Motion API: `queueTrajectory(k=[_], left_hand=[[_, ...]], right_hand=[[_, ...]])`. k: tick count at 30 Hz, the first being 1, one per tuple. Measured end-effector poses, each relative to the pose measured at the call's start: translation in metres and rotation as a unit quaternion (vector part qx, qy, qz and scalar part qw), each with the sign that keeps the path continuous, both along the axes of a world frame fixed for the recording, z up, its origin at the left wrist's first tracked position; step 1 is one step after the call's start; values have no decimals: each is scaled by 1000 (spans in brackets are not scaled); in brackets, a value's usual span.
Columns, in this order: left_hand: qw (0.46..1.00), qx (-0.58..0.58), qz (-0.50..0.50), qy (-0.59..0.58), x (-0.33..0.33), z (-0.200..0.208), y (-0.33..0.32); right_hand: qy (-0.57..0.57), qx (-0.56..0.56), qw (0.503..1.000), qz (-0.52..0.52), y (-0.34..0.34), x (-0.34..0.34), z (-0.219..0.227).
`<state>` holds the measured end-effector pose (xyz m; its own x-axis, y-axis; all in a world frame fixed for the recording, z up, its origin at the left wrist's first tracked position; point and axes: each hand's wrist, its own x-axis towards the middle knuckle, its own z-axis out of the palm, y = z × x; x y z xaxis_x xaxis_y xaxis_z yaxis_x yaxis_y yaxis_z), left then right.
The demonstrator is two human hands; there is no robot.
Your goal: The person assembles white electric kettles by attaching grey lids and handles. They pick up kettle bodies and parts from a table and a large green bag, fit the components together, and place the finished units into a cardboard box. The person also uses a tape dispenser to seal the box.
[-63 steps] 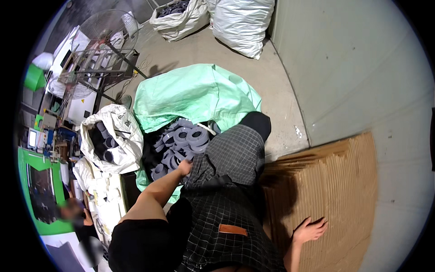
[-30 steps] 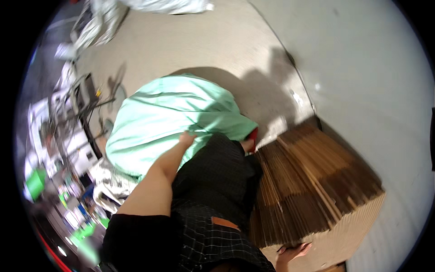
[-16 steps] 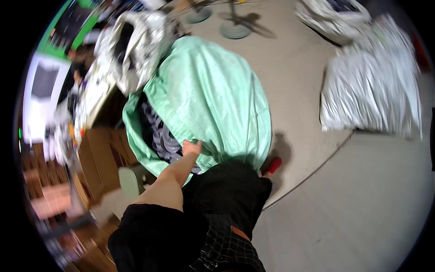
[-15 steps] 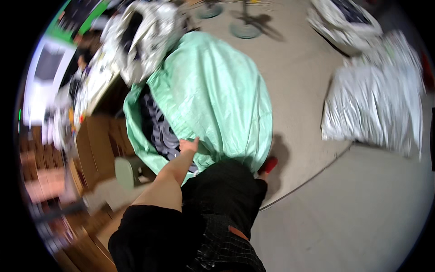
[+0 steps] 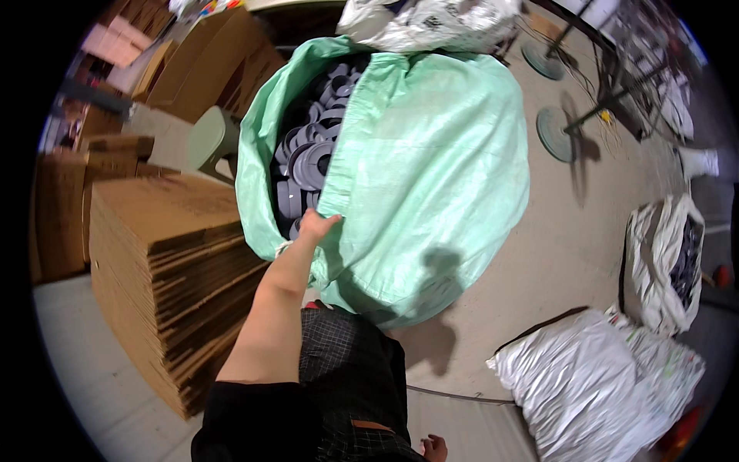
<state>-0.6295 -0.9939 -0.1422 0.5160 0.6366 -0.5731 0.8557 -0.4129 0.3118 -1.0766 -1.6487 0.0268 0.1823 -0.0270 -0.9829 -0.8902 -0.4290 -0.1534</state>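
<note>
A large pale green woven bag (image 5: pixel 431 169) bulges on the floor in front of me. Its mouth gapes along the left side, showing many grey ring-shaped plastic parts (image 5: pixel 312 165) piled inside. My left hand (image 5: pixel 317 225) is closed on the near edge of the mouth, thumb on the outside and fingers partly hidden by the fabric. Just below that hand, a white cord (image 5: pixel 283 248) shows at the rim. Low in the view, beside my dark checked clothing, hangs my right hand (image 5: pixel 434 448), partly cut off, with loosely bent fingers and nothing visible in it.
Flattened cardboard boxes (image 5: pixel 169 231) form a tall stack at left, near a green stool (image 5: pixel 213 140). White sacks (image 5: pixel 431 23) lie beyond the bag. Silvery sacks (image 5: pixel 577 385) and an opened white sack (image 5: pixel 662 262) stand at right. Round-based metal stands (image 5: pixel 556 135) and cables occupy the far right.
The view has swung left, bringing the cardboard stack into sight and showing more of the bag's mouth. My left hand stays on the rim. My right hand has appeared at the lower edge.
</note>
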Motion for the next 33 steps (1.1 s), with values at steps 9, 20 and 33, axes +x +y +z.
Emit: queueTrajectory(k=[9,20,33], left_hand=[[780,-280,-506,-240,-49,168,-247],[887,-436,-32,-150,-117,54,-482],[980,-97,-166,-59,89,-10,-456]], right_hand=[[-582,21,793,181,204,447,78],[-402,-34,331,853,156,782,-37],[-327,54,294,896,189,766,-100]])
